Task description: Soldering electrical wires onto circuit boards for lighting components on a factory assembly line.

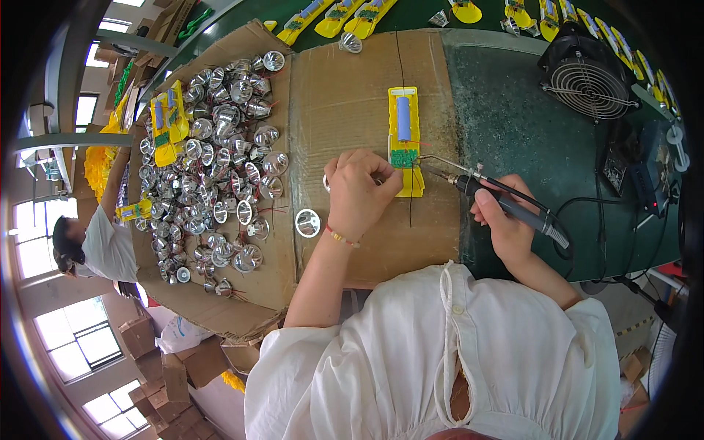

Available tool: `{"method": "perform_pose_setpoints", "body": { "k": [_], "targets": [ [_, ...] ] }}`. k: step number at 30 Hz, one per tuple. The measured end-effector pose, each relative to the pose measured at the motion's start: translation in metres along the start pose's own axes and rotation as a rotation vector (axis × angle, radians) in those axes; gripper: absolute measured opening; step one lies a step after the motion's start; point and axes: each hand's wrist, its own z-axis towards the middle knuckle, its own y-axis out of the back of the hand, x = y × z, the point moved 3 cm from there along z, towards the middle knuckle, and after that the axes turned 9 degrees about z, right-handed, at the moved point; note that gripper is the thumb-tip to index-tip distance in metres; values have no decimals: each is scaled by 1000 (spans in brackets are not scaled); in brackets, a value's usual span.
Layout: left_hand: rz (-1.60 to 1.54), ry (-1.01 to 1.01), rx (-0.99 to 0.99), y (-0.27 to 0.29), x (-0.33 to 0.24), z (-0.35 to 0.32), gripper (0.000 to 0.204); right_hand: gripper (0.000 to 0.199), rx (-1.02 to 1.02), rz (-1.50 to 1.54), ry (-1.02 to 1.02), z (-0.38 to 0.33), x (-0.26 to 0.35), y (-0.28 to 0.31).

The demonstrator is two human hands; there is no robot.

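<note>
A yellow plastic lamp housing [415, 183] lies on the cardboard in front of me, with a blue cylindrical battery [404, 119] and a green circuit board [402, 158] in it. My right hand [509, 224] grips a soldering iron [522, 211] with a thin bent feed tube [449, 163]; its tip points at the board's right side. At the board's left edge, my left hand [361, 185] is closed in a pinch, its fingertips hiding what they hold. A silver reflector cup [326, 182] shows partly beneath that hand. Another reflector [307, 223] lies beside my left wrist.
A cardboard box [213, 317] heaped with shiny reflectors stands at left, several yellow housings [170, 125] on top. More housings [334, 18] line the far edge. A fan [592, 86] and a soldering station [649, 183] with cables are at right. Another person [103, 246] works at far left.
</note>
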Motion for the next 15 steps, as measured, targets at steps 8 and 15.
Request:
{"method": "perform_pose_setpoints", "body": {
  "k": [8, 15],
  "targets": [
    [-19, 69, -439, 66, 64, -8, 27, 13, -6, 8, 21, 0, 1, 5],
    [484, -431, 1, 39, -4, -54, 44, 13, -8, -11, 5, 0, 0, 5]
  ]
}}
